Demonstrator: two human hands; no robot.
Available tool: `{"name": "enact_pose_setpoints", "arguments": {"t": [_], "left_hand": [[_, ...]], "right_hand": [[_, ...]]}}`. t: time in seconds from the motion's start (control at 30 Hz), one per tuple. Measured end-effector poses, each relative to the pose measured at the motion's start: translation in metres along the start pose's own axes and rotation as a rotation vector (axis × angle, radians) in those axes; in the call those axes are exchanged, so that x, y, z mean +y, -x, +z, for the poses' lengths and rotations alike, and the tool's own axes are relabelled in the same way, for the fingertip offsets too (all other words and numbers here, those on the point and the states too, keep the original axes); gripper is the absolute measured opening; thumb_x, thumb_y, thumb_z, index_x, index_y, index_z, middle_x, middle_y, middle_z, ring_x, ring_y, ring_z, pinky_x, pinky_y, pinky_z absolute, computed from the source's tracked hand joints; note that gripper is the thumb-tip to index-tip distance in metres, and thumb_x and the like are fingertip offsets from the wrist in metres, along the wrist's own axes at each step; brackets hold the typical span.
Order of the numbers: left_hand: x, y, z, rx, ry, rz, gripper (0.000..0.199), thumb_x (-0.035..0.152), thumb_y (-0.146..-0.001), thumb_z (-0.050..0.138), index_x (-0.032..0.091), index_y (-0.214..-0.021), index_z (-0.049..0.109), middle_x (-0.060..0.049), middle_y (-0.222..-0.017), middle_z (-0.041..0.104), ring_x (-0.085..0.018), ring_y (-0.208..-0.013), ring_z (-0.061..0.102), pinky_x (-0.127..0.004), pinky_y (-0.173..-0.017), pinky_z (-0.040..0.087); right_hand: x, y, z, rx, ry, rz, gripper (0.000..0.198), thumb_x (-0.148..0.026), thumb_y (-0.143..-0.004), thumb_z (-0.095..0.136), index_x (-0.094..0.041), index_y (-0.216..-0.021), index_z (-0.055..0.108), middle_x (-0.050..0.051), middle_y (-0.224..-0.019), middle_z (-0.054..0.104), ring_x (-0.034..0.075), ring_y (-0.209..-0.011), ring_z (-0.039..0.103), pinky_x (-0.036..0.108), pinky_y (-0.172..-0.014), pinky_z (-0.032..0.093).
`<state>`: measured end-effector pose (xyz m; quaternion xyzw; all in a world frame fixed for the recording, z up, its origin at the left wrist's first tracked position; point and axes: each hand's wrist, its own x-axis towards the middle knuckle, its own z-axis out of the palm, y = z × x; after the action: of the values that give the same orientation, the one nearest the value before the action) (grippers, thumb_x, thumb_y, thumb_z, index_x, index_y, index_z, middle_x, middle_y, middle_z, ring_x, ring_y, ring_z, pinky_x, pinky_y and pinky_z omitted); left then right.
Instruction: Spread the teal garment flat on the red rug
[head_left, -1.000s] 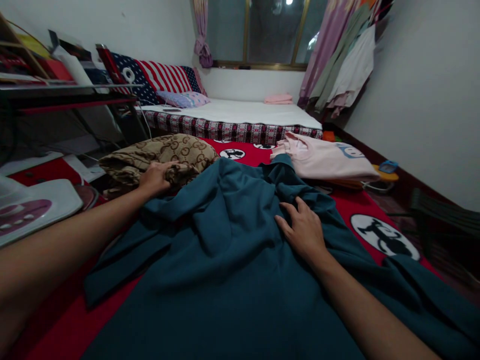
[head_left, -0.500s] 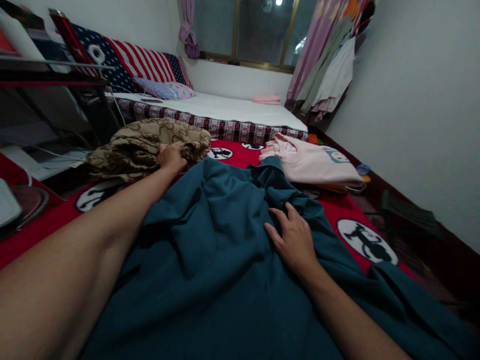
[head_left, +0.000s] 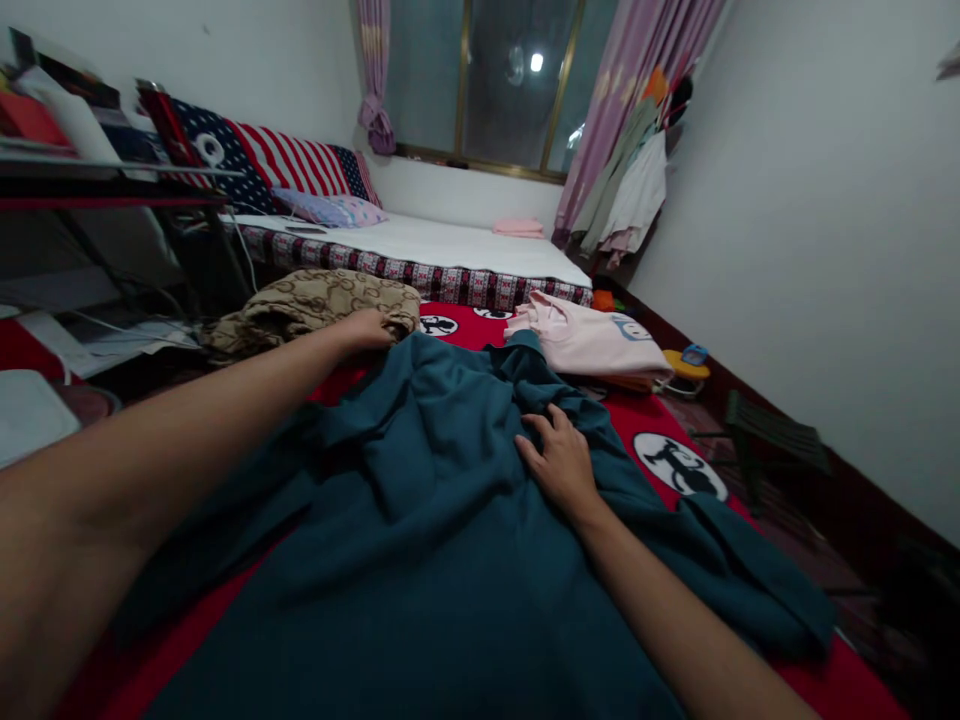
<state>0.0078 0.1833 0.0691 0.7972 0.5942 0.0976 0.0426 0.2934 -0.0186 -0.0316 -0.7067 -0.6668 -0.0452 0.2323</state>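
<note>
A dark teal collared shirt (head_left: 450, 520) lies spread and wrinkled over a red cover. My right hand (head_left: 559, 460) rests on its upper part, fingers spread and holding nothing. My left arm reaches across the shirt's left side. At the far left of the shirt, my left hand (head_left: 367, 330) is at the right end of a bunched brown patterned cloth (head_left: 315, 298), its fingers curled into the fabric and partly hidden. Beyond the shirt's collar, to the right, lies a folded pale pink shirt (head_left: 592, 340) with a blue print.
The red cover (head_left: 619, 415) bears white circles with black monkey figures. A bed (head_left: 465, 250) with a white top stands behind, under the window. To the left is a cluttered desk (head_left: 112, 195). A dark folding stool (head_left: 776, 435) and a yellow stool (head_left: 684, 366) stand right.
My left hand has shifted right along the brown cloth to its right end. My right hand stays on the teal shirt. The view has tilted up a little.
</note>
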Motion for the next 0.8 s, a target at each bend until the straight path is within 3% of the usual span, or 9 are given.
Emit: {"name": "enact_pose_setpoints", "arguments": {"t": [0.07, 0.13, 0.2, 0.27, 0.33, 0.47, 0.8], "left_hand": [[0.033, 0.019, -0.014, 0.076, 0.035, 0.075, 0.049, 0.025, -0.086, 0.051, 0.014, -0.134, 0.055, -0.008, -0.136, 0.057, -0.024, -0.123, 0.053, -0.029, -0.104, 0.040], [0.070, 0.046, -0.013, 0.175, 0.094, 0.237, 0.049, 0.027, -0.088, 0.048, 0.016, -0.135, 0.055, -0.005, -0.139, 0.055, -0.021, -0.128, 0.048, -0.027, -0.109, 0.035], [0.102, 0.077, 0.004, 0.118, 0.158, 0.424, 0.050, 0.040, -0.091, 0.047, 0.020, -0.136, 0.054, -0.004, -0.141, 0.054, -0.022, -0.132, 0.046, -0.030, -0.112, 0.033], [0.120, 0.103, 0.033, -0.001, 0.138, 0.415, 0.063, 0.058, -0.089, 0.045, 0.027, -0.145, 0.042, -0.007, -0.152, 0.040, -0.029, -0.140, 0.035, -0.045, -0.113, 0.031], [0.125, 0.122, 0.063, -0.083, 0.074, 0.341, 0.071, 0.067, -0.087, 0.043, 0.031, -0.148, 0.036, -0.009, -0.157, 0.029, -0.036, -0.144, 0.023, -0.059, -0.111, 0.025], [0.115, 0.133, 0.103, 0.027, -0.008, 0.294, 0.061, 0.062, -0.093, 0.032, 0.029, -0.142, 0.045, -0.008, -0.154, 0.034, -0.029, -0.147, 0.019, -0.058, -0.115, 0.016], [0.108, 0.129, 0.104, 0.059, 0.027, 0.322, 0.054, 0.057, -0.093, 0.036, 0.028, -0.137, 0.051, -0.006, -0.151, 0.041, -0.028, -0.145, 0.024, -0.056, -0.115, 0.020]], "right_hand": [[-0.001, 0.000, -0.001, 0.008, -0.003, 0.001, 0.038, -0.039, -0.090, 0.054, -0.022, -0.122, 0.063, 0.015, -0.140, 0.047, 0.029, -0.133, 0.043, 0.046, -0.105, 0.037], [-0.002, 0.001, -0.001, 0.024, -0.007, -0.009, 0.037, -0.038, -0.090, 0.053, -0.020, -0.120, 0.064, 0.016, -0.138, 0.048, 0.029, -0.131, 0.044, 0.045, -0.104, 0.038], [-0.002, 0.002, -0.002, 0.048, -0.010, -0.024, 0.035, -0.037, -0.090, 0.053, -0.019, -0.117, 0.065, 0.015, -0.136, 0.051, 0.028, -0.129, 0.046, 0.043, -0.103, 0.039], [-0.003, 0.003, -0.003, 0.075, -0.011, -0.035, 0.033, -0.034, -0.090, 0.053, -0.018, -0.115, 0.066, 0.015, -0.134, 0.053, 0.027, -0.127, 0.048, 0.042, -0.103, 0.039], [-0.002, 0.004, -0.003, 0.093, -0.015, -0.038, 0.031, -0.032, -0.090, 0.053, -0.017, -0.113, 0.067, 0.015, -0.133, 0.055, 0.026, -0.125, 0.050, 0.040, -0.103, 0.040], [0.000, 0.005, -0.003, 0.112, -0.045, -0.039, 0.029, -0.029, -0.089, 0.053, -0.016, -0.109, 0.069, 0.015, -0.130, 0.057, 0.025, -0.121, 0.054, 0.037, -0.102, 0.041], [0.003, 0.005, -0.004, 0.123, -0.147, -0.014, 0.023, -0.025, -0.086, 0.057, -0.018, -0.103, 0.071, 0.012, -0.129, 0.058, 0.024, -0.121, 0.054, 0.037, -0.103, 0.041]]}}
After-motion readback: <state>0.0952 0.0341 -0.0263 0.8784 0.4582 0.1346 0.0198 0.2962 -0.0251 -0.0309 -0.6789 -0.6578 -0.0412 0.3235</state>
